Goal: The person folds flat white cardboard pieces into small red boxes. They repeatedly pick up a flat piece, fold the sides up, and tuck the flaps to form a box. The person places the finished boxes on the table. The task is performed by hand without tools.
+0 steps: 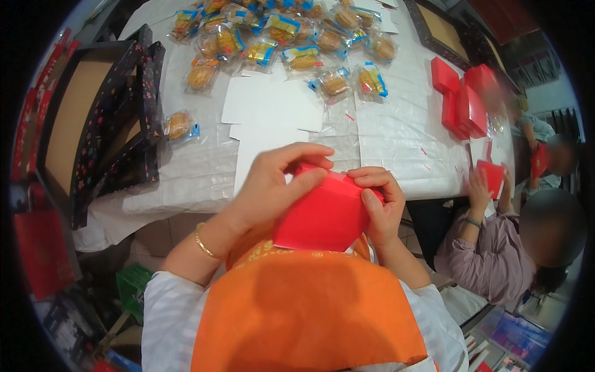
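A red cardboard box (322, 214) is held close against my orange apron, at the table's near edge. My left hand (279, 180) grips its upper left side, with the thumb along the top edge and the fingers curled behind. On the upper right corner, my right hand (381, 201) pinches the box between thumb and fingers. Its top edge lies between my two hands; whether the flap there is closed I cannot tell. Just beyond my hands, flat white cardboard blanks (273, 105) lie on the table.
Individually wrapped pastries (304, 59) cover the far table (403, 124). Dark floral box trays (105, 118) stand at the left, another tray (441, 31) at far right. Red boxes (462, 111) are stacked at right. Nearby, a person in a mauve sleeve (489, 254) handles a red box (491, 177).
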The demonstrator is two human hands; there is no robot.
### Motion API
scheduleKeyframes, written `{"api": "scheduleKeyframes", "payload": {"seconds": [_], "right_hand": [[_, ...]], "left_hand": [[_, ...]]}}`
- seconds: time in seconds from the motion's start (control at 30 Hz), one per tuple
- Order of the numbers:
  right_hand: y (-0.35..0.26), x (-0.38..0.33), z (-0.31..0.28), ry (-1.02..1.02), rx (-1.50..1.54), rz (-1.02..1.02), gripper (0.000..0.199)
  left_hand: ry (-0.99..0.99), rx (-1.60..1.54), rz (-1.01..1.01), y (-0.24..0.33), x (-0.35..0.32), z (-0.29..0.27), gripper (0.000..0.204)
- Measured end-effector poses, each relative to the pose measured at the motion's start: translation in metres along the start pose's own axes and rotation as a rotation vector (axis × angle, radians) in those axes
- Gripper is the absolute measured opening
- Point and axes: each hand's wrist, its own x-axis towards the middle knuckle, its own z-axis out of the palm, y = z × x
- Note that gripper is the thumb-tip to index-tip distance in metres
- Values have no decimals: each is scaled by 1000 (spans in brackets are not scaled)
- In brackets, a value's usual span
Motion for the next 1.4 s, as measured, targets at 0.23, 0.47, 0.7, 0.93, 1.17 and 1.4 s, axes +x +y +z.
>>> {"api": "scheduleKeyframes", "payload": {"seconds": [0.23,0.47,0.7,0.93,1.17,1.4], "right_hand": [[-32,49,-27,-423,-370,87,22],[-52,67,-10,-637,-463,-54,48],[-52,64,-11,-638,-464,-11,49],[-48,62,-11,-611,-444,-54,46],[-46,64,-14,-652,-396,-12,44],[-40,59,-17,-664,-315,0,41]], "left_hand": [[84,155,41,-15,-16,28,73],[24,176,137,-14,-17,26,83],[-43,147,123,-16,-18,19,75],[-60,112,139,-19,-16,18,75],[-63,153,175,-24,-15,16,70],[-4,154,205,-28,-14,19,53]]}}
